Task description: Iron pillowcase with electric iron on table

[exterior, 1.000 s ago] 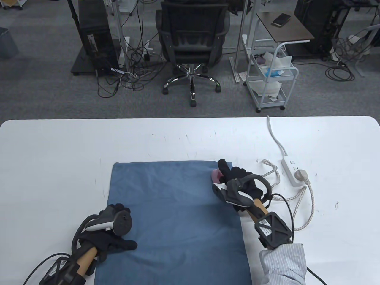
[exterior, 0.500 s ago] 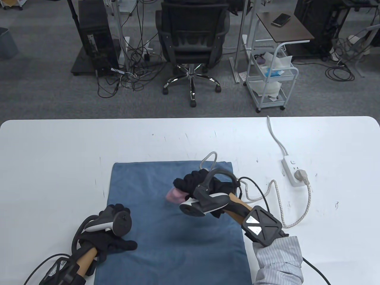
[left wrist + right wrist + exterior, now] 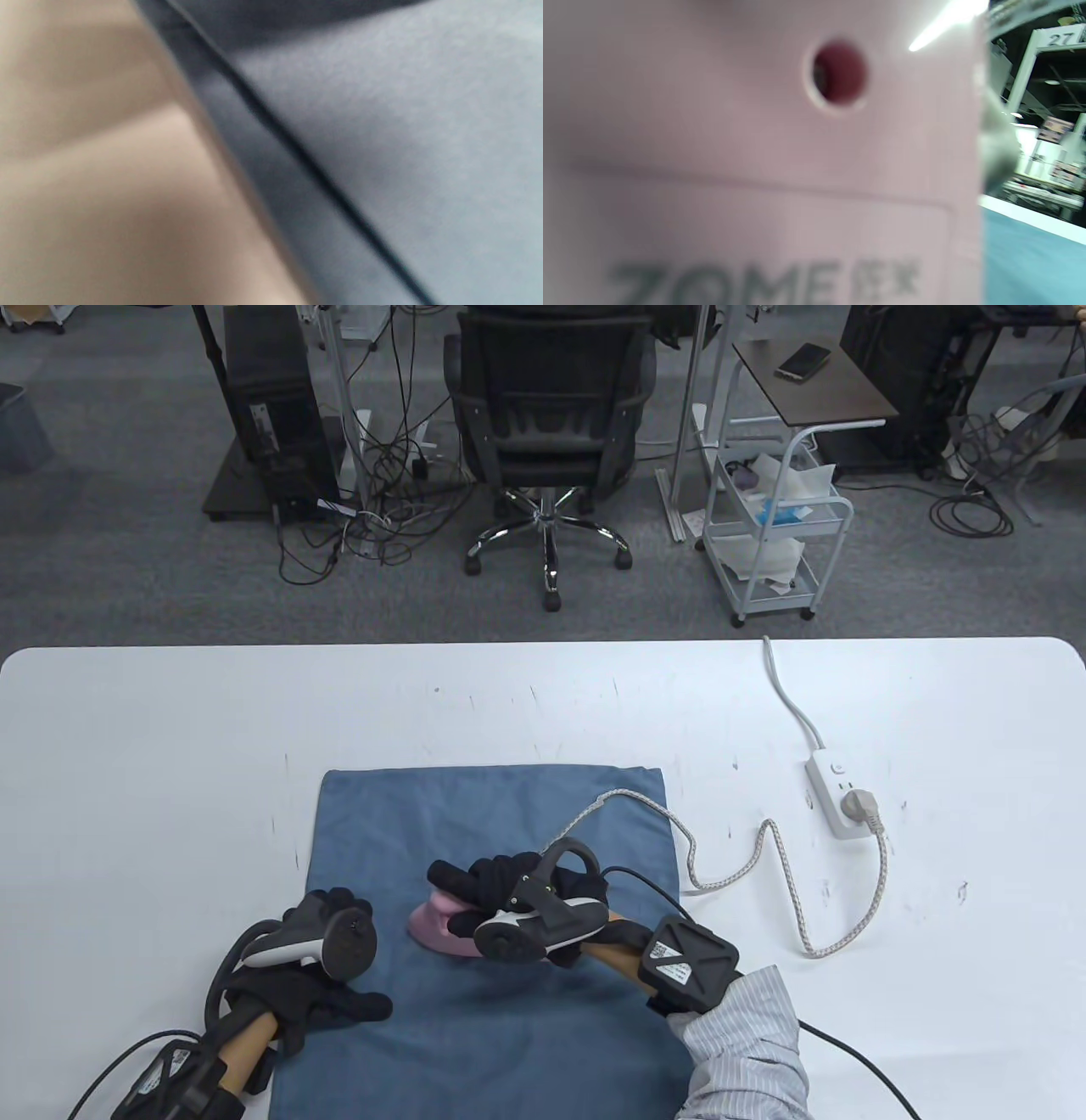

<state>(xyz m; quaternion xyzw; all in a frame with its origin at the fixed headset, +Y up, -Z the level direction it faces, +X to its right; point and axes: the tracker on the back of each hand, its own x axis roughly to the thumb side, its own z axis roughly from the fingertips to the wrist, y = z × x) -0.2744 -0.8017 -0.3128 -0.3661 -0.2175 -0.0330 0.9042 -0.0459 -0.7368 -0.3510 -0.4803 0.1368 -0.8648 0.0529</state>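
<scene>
A blue pillowcase [image 3: 509,831] lies flat on the white table [image 3: 170,729]. My right hand [image 3: 488,886] grips a small pink iron [image 3: 437,925] that sits on the pillowcase near its middle left. The iron's pink body [image 3: 755,148] fills the right wrist view. Its braided cord [image 3: 730,874] runs right to a plug in the white power strip [image 3: 836,797]. My left hand [image 3: 339,1005] rests on the pillowcase's left edge, fingers laid flat. The left wrist view shows the blue cloth's hem [image 3: 382,148], blurred; my fingers are not seen there.
The power strip's white cable [image 3: 789,704] runs off the table's far edge. Beyond the table stand an office chair [image 3: 547,432], a white cart [image 3: 776,534] and floor cables.
My right hand has carried the iron from the pillowcase's far right corner leftward and toward me, to the middle left near my left hand. The cord trails across the cloth. My left hand has not moved.
</scene>
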